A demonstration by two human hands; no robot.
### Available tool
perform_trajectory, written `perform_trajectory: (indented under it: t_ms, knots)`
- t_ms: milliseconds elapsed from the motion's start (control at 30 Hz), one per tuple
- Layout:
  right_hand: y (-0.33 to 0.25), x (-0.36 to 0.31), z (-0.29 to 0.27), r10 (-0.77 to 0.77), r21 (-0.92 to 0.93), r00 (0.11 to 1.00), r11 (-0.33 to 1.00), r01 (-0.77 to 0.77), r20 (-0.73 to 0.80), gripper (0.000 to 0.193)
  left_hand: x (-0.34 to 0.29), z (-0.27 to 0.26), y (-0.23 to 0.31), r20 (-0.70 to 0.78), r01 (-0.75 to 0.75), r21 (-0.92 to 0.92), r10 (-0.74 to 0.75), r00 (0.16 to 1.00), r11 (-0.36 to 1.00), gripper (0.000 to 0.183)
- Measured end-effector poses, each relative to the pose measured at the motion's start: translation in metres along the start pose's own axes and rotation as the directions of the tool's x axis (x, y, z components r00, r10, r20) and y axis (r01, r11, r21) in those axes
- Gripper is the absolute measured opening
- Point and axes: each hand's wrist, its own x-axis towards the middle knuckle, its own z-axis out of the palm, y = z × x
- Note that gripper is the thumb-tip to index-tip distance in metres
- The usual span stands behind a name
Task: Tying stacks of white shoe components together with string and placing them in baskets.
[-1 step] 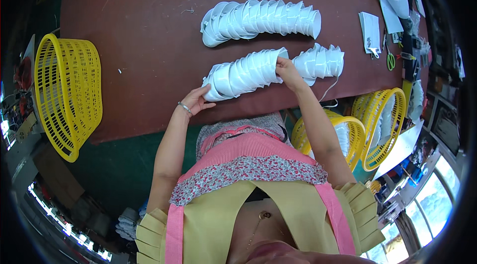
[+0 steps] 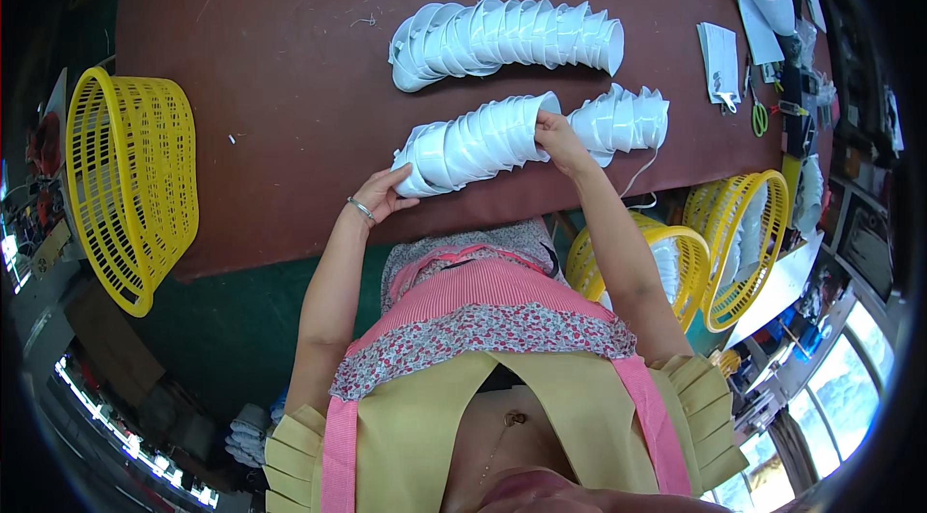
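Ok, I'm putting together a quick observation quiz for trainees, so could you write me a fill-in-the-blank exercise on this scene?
1. The left hand and right hand hold a nested stack coloured ____.
2. In the picture, a shorter stack lies to its ____.
3. The bracelet is on the person's ____ wrist.
4. The large basket at the picture's left is coloured ____.

Missing words: white; right; left; yellow.

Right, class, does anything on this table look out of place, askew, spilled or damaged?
Only small things: a white cord trails from near the short white stack towards the near edge of the brown table, and a thread tangle and a white scrap lie loose there, looking like stray litter. Nothing looks spilled or clearly damaged.
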Motion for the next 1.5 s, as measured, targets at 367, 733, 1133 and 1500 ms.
perform_trajectory:
  t_ms: [367,733,1133,1500]
  knots:
    - [0.001,0.015,-0.003,0.048,-0.281,0.993,0.96,-0.017,0.103,0.044,-0.01,0.041,-0.007,-0.344,-0.017,0.409,0.171,0.923,0.913,0.053]
    - [-0.002,0.006,0.006,0.079,-0.125,0.98,0.991,-0.056,0.184,0.045,-0.003,0.035,-0.031,-0.227,-0.055,-0.07,0.038,0.973,0.996,0.051]
    - [0.007,-0.003,0.001,0.169,-0.174,0.945,0.977,-0.123,0.28,0.057,-0.012,0.021,-0.021,0.146,-0.029,-0.2,0.059,0.988,0.979,0.049]
    - [-0.027,-0.037,0.016,0.18,-0.166,0.927,0.977,-0.131,0.33,0.059,-0.051,0.049,-0.005,0.326,0.052,-0.174,0.008,0.945,0.983,0.065]
